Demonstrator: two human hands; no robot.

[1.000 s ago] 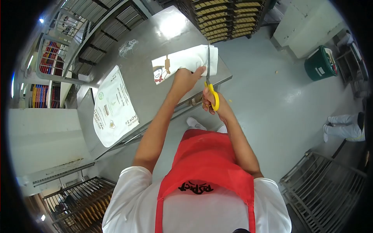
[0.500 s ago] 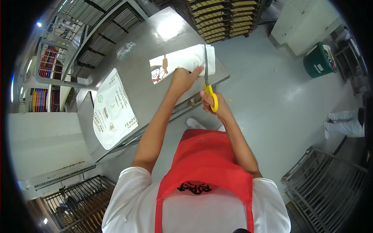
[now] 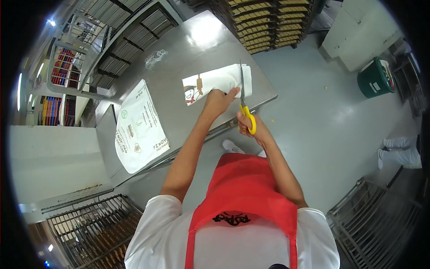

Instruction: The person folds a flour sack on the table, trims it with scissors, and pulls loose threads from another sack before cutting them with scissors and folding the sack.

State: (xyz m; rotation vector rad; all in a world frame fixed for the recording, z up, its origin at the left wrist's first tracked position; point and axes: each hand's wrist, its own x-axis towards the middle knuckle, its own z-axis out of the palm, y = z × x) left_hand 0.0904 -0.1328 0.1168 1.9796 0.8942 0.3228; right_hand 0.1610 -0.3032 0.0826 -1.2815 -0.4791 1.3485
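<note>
Plainly, the right hand grips yellow-handled scissors — the left hand clasps white packaging.

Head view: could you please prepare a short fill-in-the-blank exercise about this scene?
The right hand holds a pair of ____.
The handle of this tool is coloured ____.
The left hand holds printed material whose main colour is ____.
The apron is coloured ____.

Missing words: scissors; yellow; white; red.
</note>
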